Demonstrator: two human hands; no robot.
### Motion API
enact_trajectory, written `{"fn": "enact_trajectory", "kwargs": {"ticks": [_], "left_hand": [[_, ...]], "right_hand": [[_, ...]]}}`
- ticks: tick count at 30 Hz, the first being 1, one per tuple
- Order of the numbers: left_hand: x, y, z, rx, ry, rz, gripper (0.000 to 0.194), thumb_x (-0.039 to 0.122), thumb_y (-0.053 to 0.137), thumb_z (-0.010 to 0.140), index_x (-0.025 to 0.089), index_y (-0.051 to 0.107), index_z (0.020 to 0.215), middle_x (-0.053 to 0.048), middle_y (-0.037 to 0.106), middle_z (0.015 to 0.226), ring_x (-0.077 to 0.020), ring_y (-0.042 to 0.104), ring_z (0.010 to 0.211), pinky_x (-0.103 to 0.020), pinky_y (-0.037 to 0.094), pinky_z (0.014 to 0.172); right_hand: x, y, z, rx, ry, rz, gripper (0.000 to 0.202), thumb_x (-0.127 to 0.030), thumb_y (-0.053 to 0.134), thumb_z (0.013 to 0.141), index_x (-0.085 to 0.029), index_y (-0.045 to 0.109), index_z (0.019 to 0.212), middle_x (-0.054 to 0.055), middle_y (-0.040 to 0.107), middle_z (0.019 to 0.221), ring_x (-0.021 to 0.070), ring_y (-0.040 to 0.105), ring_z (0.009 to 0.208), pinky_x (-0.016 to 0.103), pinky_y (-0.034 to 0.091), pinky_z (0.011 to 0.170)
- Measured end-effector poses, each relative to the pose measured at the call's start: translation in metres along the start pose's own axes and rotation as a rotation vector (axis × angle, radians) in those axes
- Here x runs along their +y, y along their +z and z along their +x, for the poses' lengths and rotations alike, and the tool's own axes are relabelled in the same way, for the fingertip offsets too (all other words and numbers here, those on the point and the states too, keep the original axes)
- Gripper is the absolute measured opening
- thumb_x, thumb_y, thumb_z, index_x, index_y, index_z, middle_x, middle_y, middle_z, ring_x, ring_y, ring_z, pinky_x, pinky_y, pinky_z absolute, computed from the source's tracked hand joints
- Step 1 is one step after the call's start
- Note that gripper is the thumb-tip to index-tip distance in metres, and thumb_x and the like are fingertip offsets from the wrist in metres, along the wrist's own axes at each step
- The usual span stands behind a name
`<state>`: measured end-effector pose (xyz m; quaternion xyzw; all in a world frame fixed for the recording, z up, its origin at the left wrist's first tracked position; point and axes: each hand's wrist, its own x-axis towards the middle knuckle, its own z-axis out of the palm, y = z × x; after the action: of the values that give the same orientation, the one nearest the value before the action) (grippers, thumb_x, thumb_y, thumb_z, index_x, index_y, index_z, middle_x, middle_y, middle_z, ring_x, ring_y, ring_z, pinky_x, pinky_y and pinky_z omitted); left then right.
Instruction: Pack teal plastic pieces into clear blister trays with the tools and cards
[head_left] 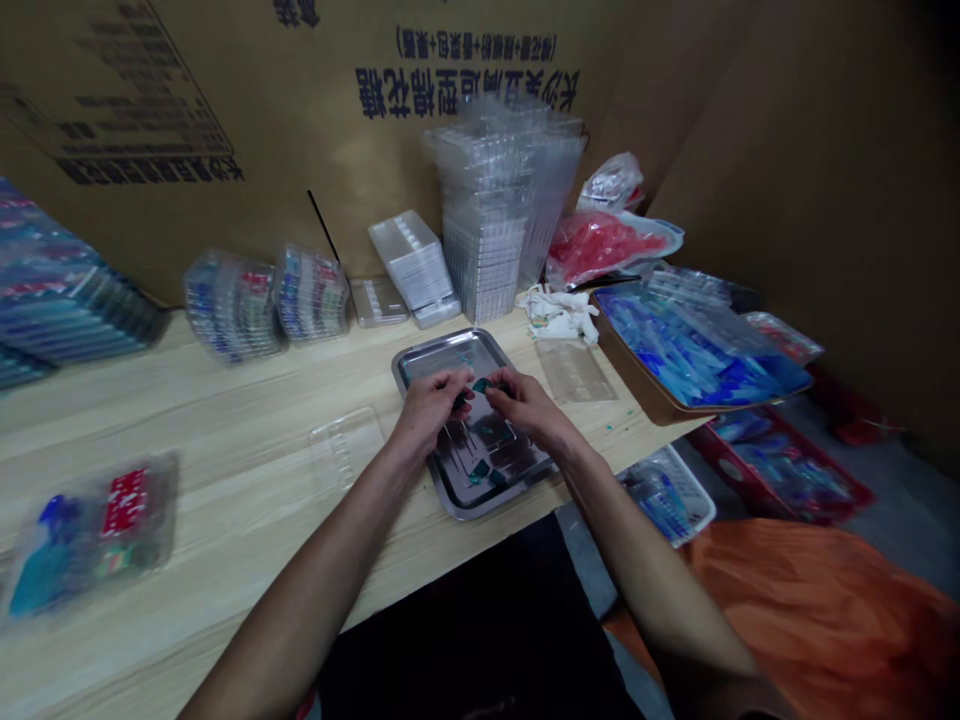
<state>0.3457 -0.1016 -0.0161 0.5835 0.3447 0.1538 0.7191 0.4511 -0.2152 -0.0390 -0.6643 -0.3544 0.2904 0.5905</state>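
Both hands hover over a shiny metal tray (457, 500) on the wooden table. My right hand (525, 402) pinches a small dark green piece (482, 385) at its fingertips. Close beside it on the left, my left hand (435, 408) has its fingers closed around something dark, mostly hidden, perhaps another green piece. A few more dark green pieces (486, 473) lie in the near part of the tray. Left of the tray rests a clear plastic blister tray (346, 450), and a second clear blister tray (576, 370) lies to its right.
Tall stacked clear plastic trays (484, 220) stand behind the metal tray. To the right is a cardboard box (652, 395) with blue packets; a white basket (694, 505) sits lower. Filled blister packs (97, 530) lie at left, with white gloves (559, 313) at the back.
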Motion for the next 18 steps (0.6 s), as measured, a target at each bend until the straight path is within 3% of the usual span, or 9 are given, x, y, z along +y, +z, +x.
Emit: {"fn": "enact_trajectory", "kwargs": {"ticks": [3,7,9,11,14,16,18], "left_hand": [[0.007,-0.003,-0.001,-0.079,0.015,-0.029,0.026,0.035,0.077,0.074,0.015,0.074,0.091,-0.007,0.071,0.086,-0.0108,0.062,0.065,-0.022,0.051,0.058],[0.024,-0.027,0.005,-0.089,-0.076,-0.051,0.024,0.023,0.077,0.070,0.014,0.074,0.092,-0.006,0.070,0.079,-0.0114,0.062,0.064,-0.021,0.049,0.058],[0.031,-0.044,0.007,-0.054,-0.049,0.084,0.020,0.024,0.074,0.071,0.015,0.075,0.089,-0.004,0.067,0.069,-0.0115,0.059,0.059,-0.021,0.045,0.054],[0.032,-0.057,0.007,-0.038,0.046,0.384,0.011,0.026,0.073,0.072,0.018,0.075,0.079,-0.002,0.064,0.063,-0.0131,0.057,0.057,-0.023,0.042,0.053],[0.024,-0.061,0.003,-0.035,0.196,0.947,0.006,0.024,0.078,0.066,0.022,0.073,0.069,-0.003,0.066,0.065,-0.0208,0.063,0.071,-0.028,0.046,0.065],[0.014,-0.056,0.000,-0.056,0.249,1.204,0.012,0.023,0.081,0.061,0.022,0.070,0.065,-0.005,0.067,0.067,-0.0263,0.066,0.081,-0.032,0.047,0.073],[0.004,-0.050,-0.002,-0.086,0.272,1.299,0.016,0.023,0.081,0.062,0.021,0.065,0.060,-0.008,0.067,0.066,-0.0295,0.067,0.087,-0.035,0.048,0.078]], "right_hand": [[-0.003,0.002,0.003,0.000,0.051,0.017,0.018,-0.034,0.065,0.073,-0.019,0.058,0.079,-0.005,0.050,0.063,0.0096,0.041,0.056,0.021,0.030,0.050],[-0.008,-0.010,-0.001,-0.079,0.252,0.435,0.025,-0.028,0.065,0.067,-0.020,0.054,0.089,-0.003,0.060,0.072,0.0121,0.055,0.061,0.024,0.044,0.057],[-0.008,-0.021,-0.006,-0.138,0.306,0.603,0.035,-0.022,0.063,0.063,-0.021,0.054,0.097,0.001,0.066,0.088,0.0161,0.064,0.077,0.030,0.052,0.069],[-0.008,-0.029,-0.010,-0.195,0.327,0.637,0.038,-0.021,0.063,0.064,-0.021,0.054,0.101,0.004,0.066,0.098,0.0182,0.065,0.088,0.033,0.054,0.075],[-0.007,-0.029,-0.012,-0.228,0.335,0.461,0.022,-0.032,0.062,0.076,-0.020,0.057,0.094,0.002,0.064,0.088,0.0146,0.061,0.073,0.027,0.051,0.063],[-0.009,-0.022,-0.012,-0.242,0.297,0.172,0.019,-0.037,0.055,0.084,-0.018,0.060,0.087,0.000,0.059,0.073,0.0121,0.053,0.060,0.023,0.043,0.054],[-0.014,-0.015,-0.015,-0.289,0.188,-0.231,0.019,-0.031,0.051,0.088,-0.017,0.063,0.086,0.000,0.059,0.068,0.0126,0.053,0.060,0.023,0.041,0.056]]}}
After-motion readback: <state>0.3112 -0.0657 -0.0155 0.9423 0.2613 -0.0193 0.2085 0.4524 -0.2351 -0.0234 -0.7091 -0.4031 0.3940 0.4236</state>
